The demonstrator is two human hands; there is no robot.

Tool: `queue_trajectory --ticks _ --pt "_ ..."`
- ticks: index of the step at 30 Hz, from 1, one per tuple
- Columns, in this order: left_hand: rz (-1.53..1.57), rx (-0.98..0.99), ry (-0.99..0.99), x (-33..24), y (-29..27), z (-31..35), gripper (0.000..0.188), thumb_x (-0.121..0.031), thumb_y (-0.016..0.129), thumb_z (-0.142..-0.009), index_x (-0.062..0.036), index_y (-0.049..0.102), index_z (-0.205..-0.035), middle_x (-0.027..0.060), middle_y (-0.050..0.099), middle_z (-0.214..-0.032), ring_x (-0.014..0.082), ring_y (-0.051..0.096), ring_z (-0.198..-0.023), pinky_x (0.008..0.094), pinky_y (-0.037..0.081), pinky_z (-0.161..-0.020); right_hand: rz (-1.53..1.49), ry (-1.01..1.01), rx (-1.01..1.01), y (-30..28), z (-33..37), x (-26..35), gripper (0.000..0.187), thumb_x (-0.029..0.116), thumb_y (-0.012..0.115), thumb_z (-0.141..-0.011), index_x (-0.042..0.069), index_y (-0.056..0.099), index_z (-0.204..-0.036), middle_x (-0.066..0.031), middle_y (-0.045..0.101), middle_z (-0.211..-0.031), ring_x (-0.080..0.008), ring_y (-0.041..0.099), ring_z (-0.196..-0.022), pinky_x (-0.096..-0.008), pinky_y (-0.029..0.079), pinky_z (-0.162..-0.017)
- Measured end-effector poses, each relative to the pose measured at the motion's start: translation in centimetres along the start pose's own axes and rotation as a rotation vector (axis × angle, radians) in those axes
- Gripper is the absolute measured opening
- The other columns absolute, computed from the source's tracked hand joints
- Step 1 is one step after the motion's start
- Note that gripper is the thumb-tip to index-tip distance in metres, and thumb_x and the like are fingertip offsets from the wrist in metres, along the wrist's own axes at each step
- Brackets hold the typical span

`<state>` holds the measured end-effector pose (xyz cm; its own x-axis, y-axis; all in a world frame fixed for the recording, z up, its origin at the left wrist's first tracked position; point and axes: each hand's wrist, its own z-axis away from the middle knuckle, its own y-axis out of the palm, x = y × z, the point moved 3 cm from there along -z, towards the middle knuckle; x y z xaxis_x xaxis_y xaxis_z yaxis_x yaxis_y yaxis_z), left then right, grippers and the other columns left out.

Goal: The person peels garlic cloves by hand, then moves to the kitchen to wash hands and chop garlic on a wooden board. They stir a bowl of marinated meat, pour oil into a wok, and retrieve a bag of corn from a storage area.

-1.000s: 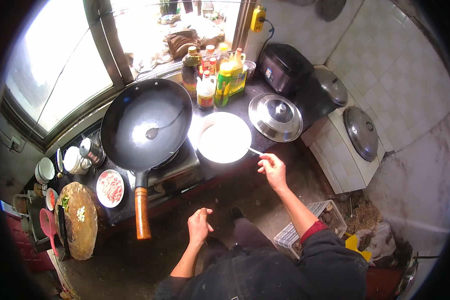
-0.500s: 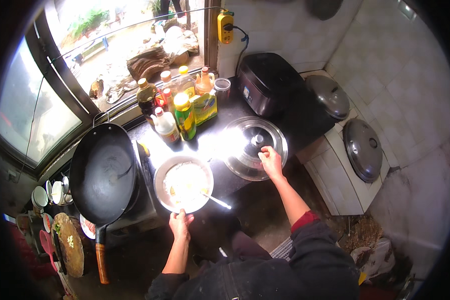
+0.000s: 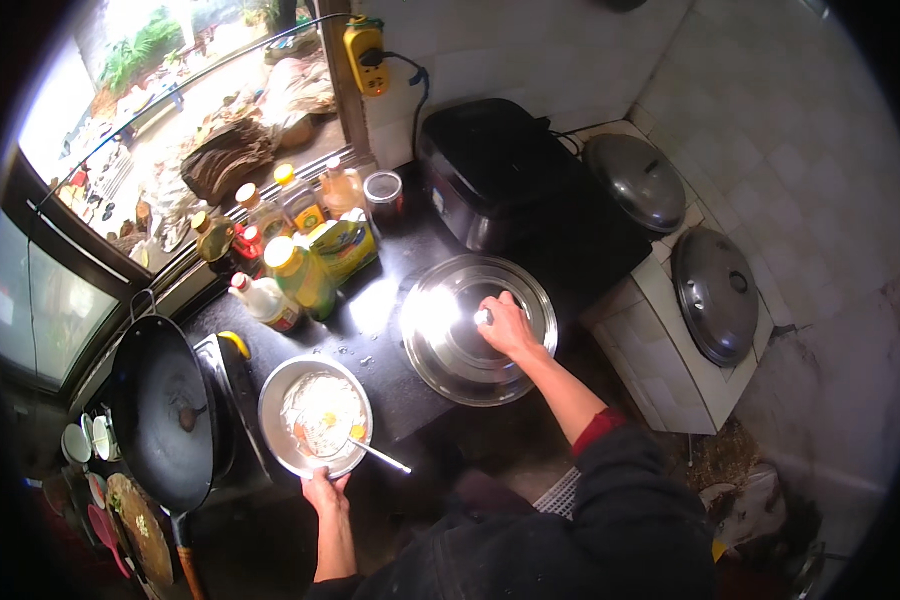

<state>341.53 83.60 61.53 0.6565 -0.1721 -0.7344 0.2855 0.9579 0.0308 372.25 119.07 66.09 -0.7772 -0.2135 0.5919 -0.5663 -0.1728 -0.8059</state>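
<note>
In the head view, the right hand (image 3: 507,328) has its fingers wrapped about the knob (image 3: 484,316) of a round metal lid (image 3: 440,355), near the metal bowl (image 3: 271,432) at the near edge of the bench (image 3: 395,425). The left hand (image 3: 326,492) is clamped on the bowl's near rim. To handle both well, I would keep the knob grip centred so the lid stays level, and steady the bowl so its white and yellow contents (image 3: 315,402) do not slop and the pale-handled utensil (image 3: 384,458), leaning over the rim, does not tip out. What lies under the lid I cannot tell. Half a second earlier, the right hand was just beside the knob; now it grips it. The left hand was at the bowl's rim then too.
</note>
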Motion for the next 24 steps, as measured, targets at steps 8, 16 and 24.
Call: queue_trajectory --ticks 8,16,24 --pt "0.002 0.083 0.046 0.4 1.2 0.7 0.055 0.002 0.05 -0.084 -0.0006 0.041 -0.139 0.0197 0.061 -0.118 0.03 0.071 -0.085 0.0346 0.064 -0.054 0.101 0.16 -0.188 -11.5 2.4 -9.9 0.021 0.011 0.071 -0.072 0.008 0.071 -0.093 -0.0171 0.062 -0.097 -0.0354 0.063 -0.095 -0.0409 0.051 -0.086" --pt "-0.082 0.175 0.036 0.7 5.8 2.0 0.048 0.005 0.048 -0.084 0.003 0.045 -0.132 0.0206 0.061 -0.114 0.0288 0.07 -0.082 0.0315 0.063 -0.05 0.209 0.26 -0.303 -15.2 -2.4 -19.1 0.026 0.012 0.074 -0.07 0.008 0.069 -0.095 -0.0181 0.061 -0.099 -0.038 0.061 -0.097 -0.0442 0.05 -0.086" --pt "-0.151 0.244 0.05 1.2 13.0 2.7 0.044 0.003 0.053 -0.083 0.0066 0.048 -0.127 0.0212 0.062 -0.11 0.03 0.07 -0.082 0.0313 0.062 -0.049 0.294 0.252 -0.345 -15.2 -7.7 -21.9 0.033 0.011 0.075 -0.066 0.006 0.072 -0.099 -0.0177 0.069 -0.092 -0.0327 0.067 -0.089 -0.0407 0.053 -0.081"
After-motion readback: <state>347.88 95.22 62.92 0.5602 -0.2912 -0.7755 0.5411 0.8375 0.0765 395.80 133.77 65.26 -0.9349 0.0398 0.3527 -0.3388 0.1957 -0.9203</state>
